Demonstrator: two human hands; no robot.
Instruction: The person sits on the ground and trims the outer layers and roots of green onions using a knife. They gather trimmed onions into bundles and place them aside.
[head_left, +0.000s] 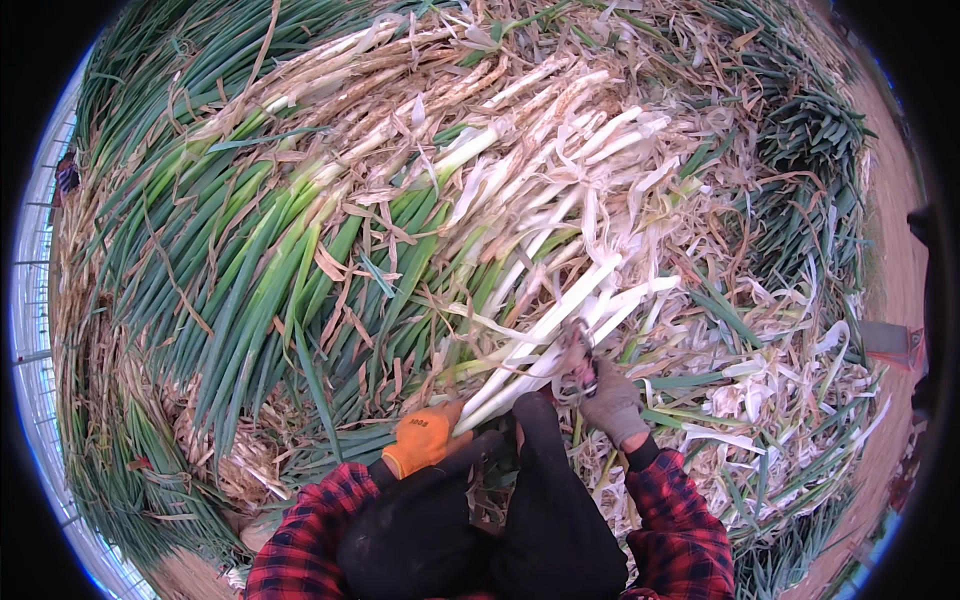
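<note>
My left hand (426, 436), in an orange work glove, grips a few peeled white Welsh onion stalks (541, 324) just above my knees. Their pale shanks slant up and to the right, away from the glove. Beside the lower part of these stalks is my right hand (609, 405), in a grey-brown glove. Its finger end is a blurred dark and pinkish shape (579, 361) next to the shanks. Whether that is the glove's palm side or a held tool cannot be told. The green ends of the held stalks are hidden by my left hand and legs.
A large heap of unpeeled green onions (247, 247) spreads to the left and ahead. Stripped husks (742, 397) cover the ground at right. Piled green leaves (810, 180) stand at far right, near bare soil (896, 270). My knees (536, 420) rise between my arms.
</note>
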